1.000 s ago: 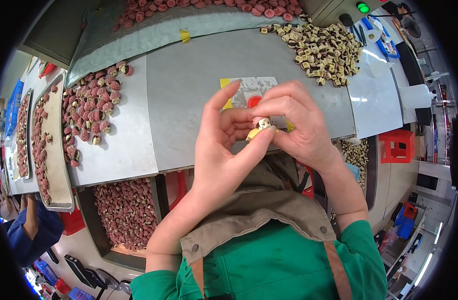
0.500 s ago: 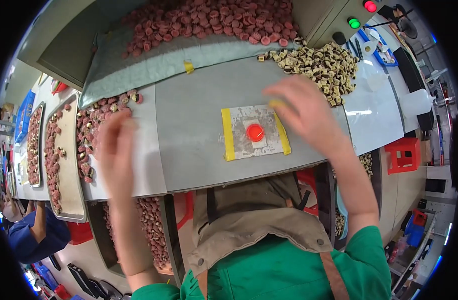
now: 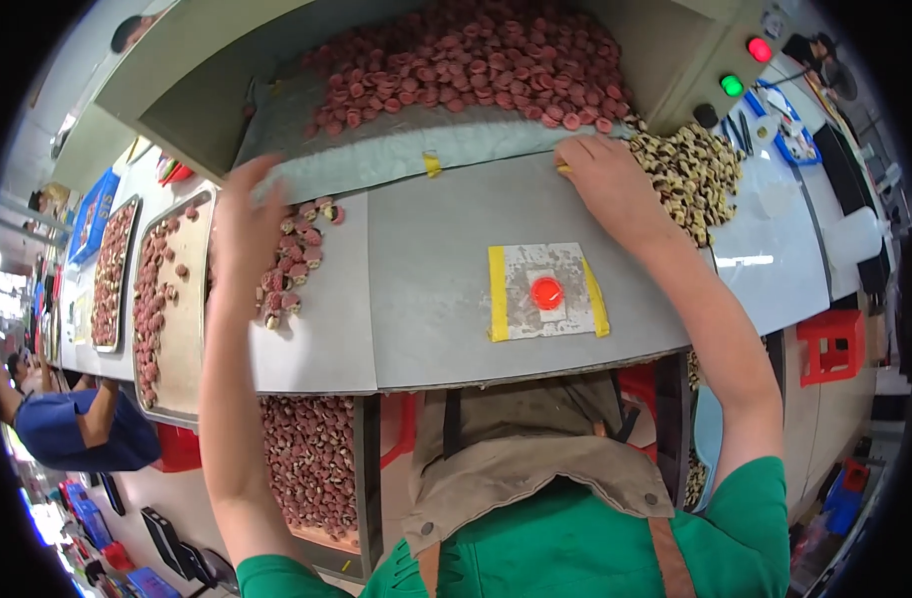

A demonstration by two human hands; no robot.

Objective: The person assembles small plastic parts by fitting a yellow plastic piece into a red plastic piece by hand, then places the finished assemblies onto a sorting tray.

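My left hand (image 3: 245, 214) is raised above the left part of the worktop, by the grey-blue cloth (image 3: 346, 159) and the small pink ridged cups with cream-coloured parts (image 3: 294, 261). Motion blurs its fingers, so a hold cannot be made out. My right hand (image 3: 610, 189) is at the far right, beside the heap of small brown-and-cream pieces (image 3: 687, 179). Its fingers are curled together, with a bit of yellow at the tips that I cannot identify. A glowing red round piece (image 3: 547, 293) sits on a worn white plate (image 3: 521, 321) edged with yellow tape.
A large heap of pink cups (image 3: 476, 65) lies behind the cloth. Trays (image 3: 182, 339) with pink pieces stand left, near a person in blue (image 3: 72, 429). An open drawer (image 3: 311, 468) of pink pieces sits below. Red and green lights (image 3: 732, 86) are on the right post.
My right hand has moved away from beside the plate toward the far edge and the brown-and-cream heap. My left hand has moved farther back, toward the cloth. The view has shifted slightly.
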